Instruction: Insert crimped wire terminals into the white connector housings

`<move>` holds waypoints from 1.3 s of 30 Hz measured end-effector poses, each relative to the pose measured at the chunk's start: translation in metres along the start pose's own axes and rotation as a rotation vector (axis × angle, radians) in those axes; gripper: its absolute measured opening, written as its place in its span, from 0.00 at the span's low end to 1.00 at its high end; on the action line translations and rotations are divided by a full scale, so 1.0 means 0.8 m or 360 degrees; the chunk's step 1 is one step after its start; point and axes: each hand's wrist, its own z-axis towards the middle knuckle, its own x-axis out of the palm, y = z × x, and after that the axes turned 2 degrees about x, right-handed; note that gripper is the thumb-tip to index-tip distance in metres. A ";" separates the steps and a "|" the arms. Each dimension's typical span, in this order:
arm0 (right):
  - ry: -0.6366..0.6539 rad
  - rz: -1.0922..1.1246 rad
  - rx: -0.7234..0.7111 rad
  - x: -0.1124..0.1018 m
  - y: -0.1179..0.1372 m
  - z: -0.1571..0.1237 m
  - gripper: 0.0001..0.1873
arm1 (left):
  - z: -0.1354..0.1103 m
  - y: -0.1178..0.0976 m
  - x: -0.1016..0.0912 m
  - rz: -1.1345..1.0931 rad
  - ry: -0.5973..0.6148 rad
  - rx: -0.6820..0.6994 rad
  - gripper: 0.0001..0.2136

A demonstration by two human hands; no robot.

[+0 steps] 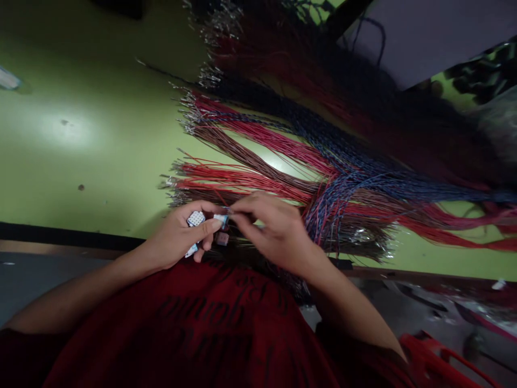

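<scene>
My left hand (175, 237) is closed around several small white connector housings, just over the table's near edge. One housing with a grid of holes (196, 217) sits by the index finger, and another housing (220, 219) is held out at the thumb tip. A third white piece (191, 250) pokes out below the fingers. My right hand (274, 221) pinches a thin wire (227, 209) right at the held-out housing; whether its tip is inside I cannot tell. Below that housing hangs a small pinkish block (222, 238), its hold partly hidden.
Bundles of red wires (242, 180), brown wires (258, 159) and twisted blue wires (363, 180) with metal-tipped ends spread over the green table (92, 161). Darker bundles lie behind. A red plastic stool (440, 358) stands at lower right, near clutter on the floor.
</scene>
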 end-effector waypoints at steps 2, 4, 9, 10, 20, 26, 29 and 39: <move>0.0090 0.0000 0.0007 0.014 -0.003 0.009 0.09 | 0.002 0.000 0.000 -0.0023 -0.0036 0.0011 0.22; 0.0021 -0.0077 0.0131 0.017 -0.021 0.012 0.09 | 0.004 0.000 -0.002 -0.0060 -0.0093 0.0019 0.22; -0.0365 -0.0242 0.0494 -0.035 -0.056 -0.006 0.04 | 0.003 -0.006 -0.006 -0.0178 -0.0131 -0.0011 0.21; -0.0410 -0.0203 0.0511 -0.049 -0.051 -0.008 0.04 | 0.003 -0.009 -0.006 -0.0210 -0.0123 -0.0030 0.23; 0.0260 0.0901 0.0325 -0.023 0.042 0.033 0.04 | 0.023 -0.033 -0.004 -0.0227 -0.0189 -0.0144 0.42; -0.0181 0.0667 0.0673 0.007 -0.007 0.017 0.05 | 0.010 -0.018 -0.007 -0.0028 -0.0012 -0.0006 0.31; -0.0219 0.0611 0.0659 0.009 -0.011 0.005 0.05 | 0.007 -0.009 -0.006 -0.0078 -0.0034 0.0021 0.23; -0.0126 0.0415 0.0571 0.016 0.000 -0.001 0.07 | 0.009 -0.008 -0.005 -0.0205 -0.0058 0.0024 0.22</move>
